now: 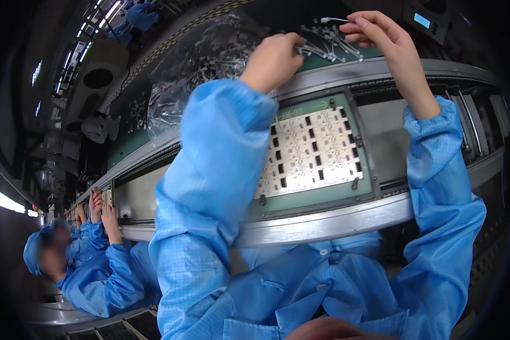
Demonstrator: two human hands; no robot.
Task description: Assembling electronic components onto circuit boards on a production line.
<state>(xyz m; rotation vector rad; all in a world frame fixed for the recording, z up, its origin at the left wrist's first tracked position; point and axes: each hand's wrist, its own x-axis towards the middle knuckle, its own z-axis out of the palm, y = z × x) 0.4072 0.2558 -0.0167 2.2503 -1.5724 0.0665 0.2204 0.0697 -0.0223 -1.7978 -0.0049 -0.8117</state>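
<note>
My right hand is raised over the far side of the bench, thumb and fingers pinched on a short white cable with a small connector at its end. My left hand reaches across the rail with its fingers curled in at the edge of a loose pile of white connector cables; what its fingertips hold, if anything, cannot be made out. Below both hands lies a panel of white circuit boards with rows of black parts, set in a green fixture. My left sleeve covers the panel's left side.
A clear plastic bag of more cables lies left of my left hand. Metal rails run along the conveyor before and behind the fixture. At the left, co-workers in blue work along the line. A small lit screen stands far right.
</note>
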